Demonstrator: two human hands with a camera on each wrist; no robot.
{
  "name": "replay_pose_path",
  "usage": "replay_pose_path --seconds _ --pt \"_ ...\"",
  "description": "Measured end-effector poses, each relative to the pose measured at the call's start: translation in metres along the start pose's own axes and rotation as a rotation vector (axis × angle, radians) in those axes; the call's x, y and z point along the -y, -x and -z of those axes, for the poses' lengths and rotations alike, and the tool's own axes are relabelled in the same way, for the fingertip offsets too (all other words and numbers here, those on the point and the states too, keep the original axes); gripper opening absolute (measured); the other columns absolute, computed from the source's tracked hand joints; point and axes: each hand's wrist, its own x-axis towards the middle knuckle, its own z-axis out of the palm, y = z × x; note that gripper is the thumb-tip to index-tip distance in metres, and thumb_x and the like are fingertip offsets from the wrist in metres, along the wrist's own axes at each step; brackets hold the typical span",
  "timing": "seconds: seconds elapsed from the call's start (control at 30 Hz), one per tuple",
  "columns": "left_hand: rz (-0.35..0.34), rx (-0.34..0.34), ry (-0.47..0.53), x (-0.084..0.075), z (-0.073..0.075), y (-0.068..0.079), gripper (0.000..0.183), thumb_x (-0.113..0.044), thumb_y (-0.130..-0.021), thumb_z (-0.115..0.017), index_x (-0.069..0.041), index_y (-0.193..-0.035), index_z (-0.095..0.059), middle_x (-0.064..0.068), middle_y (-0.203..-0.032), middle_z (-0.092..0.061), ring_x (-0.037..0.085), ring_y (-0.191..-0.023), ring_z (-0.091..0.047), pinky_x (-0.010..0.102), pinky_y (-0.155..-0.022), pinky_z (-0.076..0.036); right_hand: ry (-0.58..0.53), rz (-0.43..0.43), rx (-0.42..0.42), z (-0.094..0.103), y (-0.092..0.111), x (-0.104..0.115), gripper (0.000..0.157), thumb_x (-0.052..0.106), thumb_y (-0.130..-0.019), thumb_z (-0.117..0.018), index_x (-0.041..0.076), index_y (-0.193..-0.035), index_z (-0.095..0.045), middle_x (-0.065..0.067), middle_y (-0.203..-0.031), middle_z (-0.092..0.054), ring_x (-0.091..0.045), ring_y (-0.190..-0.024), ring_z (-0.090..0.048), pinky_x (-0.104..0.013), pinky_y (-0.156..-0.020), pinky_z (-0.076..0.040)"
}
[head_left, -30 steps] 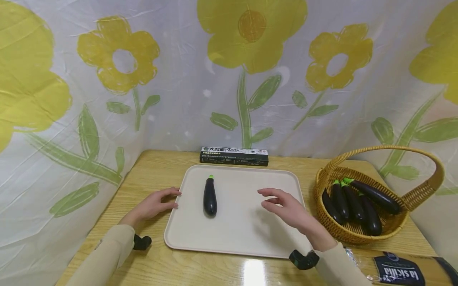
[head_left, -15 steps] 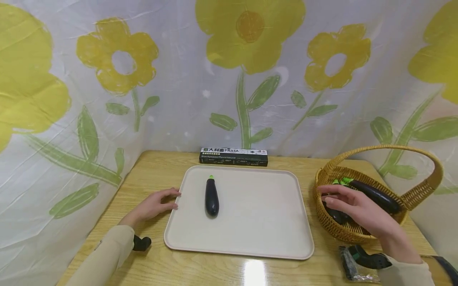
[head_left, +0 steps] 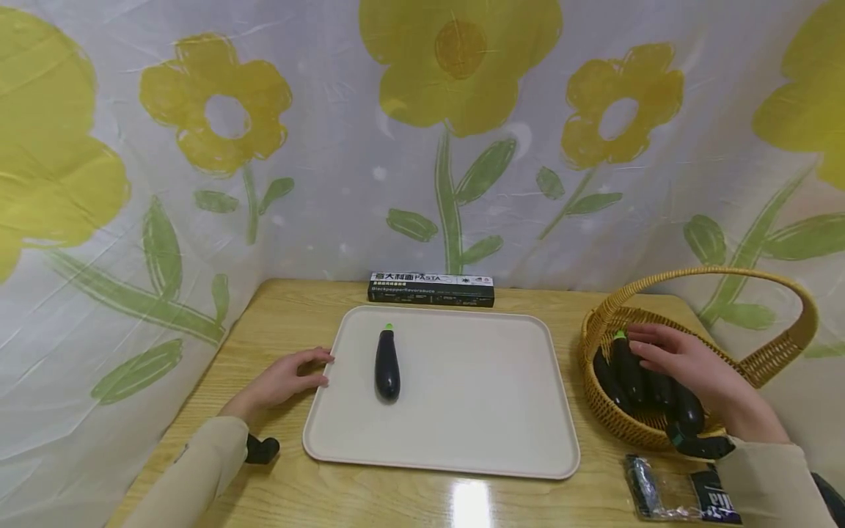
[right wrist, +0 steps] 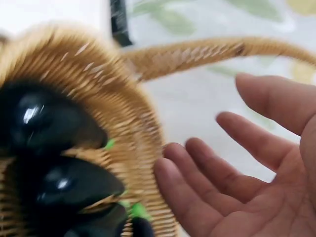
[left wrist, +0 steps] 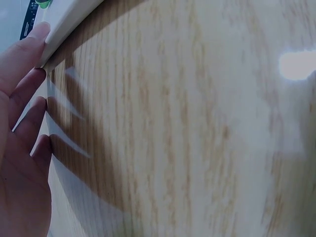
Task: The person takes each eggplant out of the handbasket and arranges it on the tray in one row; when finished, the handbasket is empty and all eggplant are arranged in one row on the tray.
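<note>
My left hand (head_left: 290, 378) rests at the left rim of a pale tray (head_left: 475, 396), fingers loosely bent. The left wrist view has its thumb (left wrist: 37, 37) against the tray's edge. A dark eggplant (head_left: 387, 367) with a green tip lies lengthwise on the tray's left part. At the right, my right hand (head_left: 686, 363) is over a wicker basket (head_left: 597, 411) and hides part of the eggplants (head_left: 627, 370) inside. In the right wrist view, the right hand (right wrist: 237, 182) has relaxed, spread fingers with nothing between them, beside several glossy eggplants (right wrist: 44, 118).
A black pasta box (head_left: 430, 290) stands behind the tray. The basket's tall handle (head_left: 713, 273) arches over it. A clear-and-black packet (head_left: 680, 495) lies in front of the basket, partly under the right sleeve. A flowered cloth (head_left: 317, 183) hangs behind the table.
My right hand has moved right from above the tray to over the basket. The left hand stays at the tray's rim. The eggplant on the tray rocked slightly right, then back.
</note>
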Motion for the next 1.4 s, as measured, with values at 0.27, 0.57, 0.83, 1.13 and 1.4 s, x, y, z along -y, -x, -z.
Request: replay_pose_path --seconds 0.27,0.57,0.83,1.13,1.4 --pt "0.018 0.004 -0.003 0.001 -0.001 -0.001 0.04 -0.025 -0.092 -0.07 -0.009 -0.128 -0.062 0.021 -0.145 -0.047 0.043 -0.138 -0.034 0.059 -0.111 -0.027 0.033 -0.004 -0.038 0.009 -0.02 -0.03 0.065 0.036 -0.105 -0.044 -0.008 -0.149 -0.025 -0.032 -0.148 -0.031 -0.03 -0.124 -0.051 -0.022 -0.088 -0.052" --pt "0.009 0.006 -0.021 -0.001 -0.001 -0.001 0.04 -0.025 -0.092 -0.069 -0.009 -0.128 -0.062 0.021 -0.144 -0.047 0.043 -0.137 -0.035 0.06 -0.111 -0.028 -0.139 0.001 0.035 0.005 -0.033 -0.038 0.063 0.028 -0.106 -0.043 -0.015 -0.147 -0.021 -0.038 -0.148 -0.026 0.011 -0.103 -0.053 -0.027 -0.091 -0.053" --pt "0.001 -0.002 -0.012 -0.003 0.0 0.001 0.039 -0.024 -0.092 -0.07 -0.008 -0.128 -0.062 0.022 -0.143 -0.047 0.044 -0.135 -0.037 0.061 -0.109 -0.03 -0.147 0.006 0.112 -0.004 -0.041 -0.036 0.059 0.023 -0.105 -0.047 -0.015 -0.145 -0.026 -0.037 -0.144 -0.033 -0.016 -0.118 -0.056 -0.035 -0.093 -0.053" --pt "-0.004 0.01 -0.004 -0.004 0.002 0.001 0.039 -0.023 -0.093 -0.069 -0.007 -0.128 -0.061 0.022 -0.143 -0.048 0.044 -0.135 -0.038 0.06 -0.109 -0.03 -0.151 -0.023 0.175 -0.008 -0.046 -0.031 0.059 0.022 -0.105 -0.047 -0.015 -0.146 -0.024 -0.036 -0.144 -0.036 -0.048 -0.13 -0.04 -0.04 -0.095 -0.052" --pt "-0.011 0.01 -0.009 -0.004 0.002 0.002 0.039 -0.025 -0.093 -0.069 -0.009 -0.127 -0.062 0.021 -0.142 -0.049 0.043 -0.136 -0.037 0.06 -0.109 -0.029 -0.173 -0.049 0.217 -0.013 -0.052 -0.029 0.063 0.025 -0.105 -0.048 -0.013 -0.148 -0.022 -0.036 -0.147 -0.031 -0.048 -0.133 -0.036 -0.045 -0.099 -0.049"
